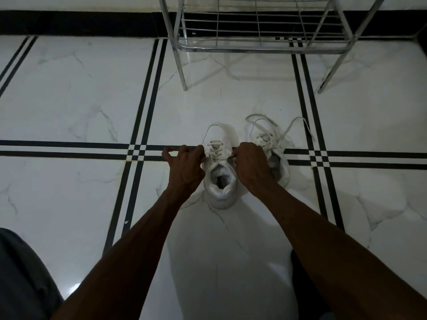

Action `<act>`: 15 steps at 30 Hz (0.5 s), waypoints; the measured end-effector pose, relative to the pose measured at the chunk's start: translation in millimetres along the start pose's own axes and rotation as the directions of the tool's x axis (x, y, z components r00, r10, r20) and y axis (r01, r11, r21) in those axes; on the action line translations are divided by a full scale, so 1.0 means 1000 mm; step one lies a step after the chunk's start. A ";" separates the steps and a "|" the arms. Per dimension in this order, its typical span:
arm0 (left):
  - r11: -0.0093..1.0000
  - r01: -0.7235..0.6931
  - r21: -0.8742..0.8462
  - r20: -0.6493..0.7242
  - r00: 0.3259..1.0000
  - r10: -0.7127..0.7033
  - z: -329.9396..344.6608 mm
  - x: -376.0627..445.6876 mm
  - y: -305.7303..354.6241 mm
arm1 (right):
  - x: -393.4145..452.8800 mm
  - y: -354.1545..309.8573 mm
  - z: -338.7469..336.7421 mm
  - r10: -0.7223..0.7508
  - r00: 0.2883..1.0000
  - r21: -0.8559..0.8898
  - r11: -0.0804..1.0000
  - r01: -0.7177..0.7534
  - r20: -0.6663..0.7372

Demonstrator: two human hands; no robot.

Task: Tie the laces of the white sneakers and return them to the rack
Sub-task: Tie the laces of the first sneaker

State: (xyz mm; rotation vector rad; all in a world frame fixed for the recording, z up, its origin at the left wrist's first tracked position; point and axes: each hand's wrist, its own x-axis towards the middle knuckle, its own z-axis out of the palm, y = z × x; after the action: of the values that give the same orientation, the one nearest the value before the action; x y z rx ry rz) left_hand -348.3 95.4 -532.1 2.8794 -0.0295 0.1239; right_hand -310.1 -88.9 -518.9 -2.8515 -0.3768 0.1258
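Observation:
Two white sneakers stand side by side on the tiled floor, toes pointing away from me. The left sneaker (pixel 220 179) is between my hands. My left hand (pixel 184 166) pinches a lace end at its left side, and my right hand (pixel 250 166) pinches the other lace end at its right side. A lace loop arcs over this shoe's toe. The right sneaker (pixel 269 144) sits partly behind my right hand, its laces (pixel 286 129) loose and spread out on the floor. The metal shoe rack (pixel 258 46) stands beyond the shoes, its lower wire shelf bare.
The floor is white marble tile (pixel 69 100) with black double stripes. A black skirting runs along the wall behind the rack. The rack's legs (pixel 183 75) stand on the floor ahead of the shoes. My knees show at the bottom left and right edges.

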 end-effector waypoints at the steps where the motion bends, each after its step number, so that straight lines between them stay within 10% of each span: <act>1: 0.999 0.026 -0.019 -0.003 1.000 -0.026 0.001 0.000 0.000 | 0.000 -0.001 0.000 0.000 1.000 0.003 1.000 0.000 -0.011; 11: 0.835 0.348 -0.426 0.207 0.936 -0.285 -0.006 0.007 0.004 | 0.007 -0.007 -0.008 0.148 0.984 0.187 0.968 -0.165 0.100; 15: 0.557 0.471 -0.684 0.324 0.881 -0.346 -0.008 -0.001 0.009 | 0.000 -0.013 -0.013 0.158 0.957 0.427 0.869 -0.252 0.243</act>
State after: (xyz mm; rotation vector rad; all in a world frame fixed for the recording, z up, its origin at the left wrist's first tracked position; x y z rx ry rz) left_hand -349.9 88.5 -521.9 1.9673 0.4629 -0.1728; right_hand -311.8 -80.4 -503.0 -2.4057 -0.0599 0.4809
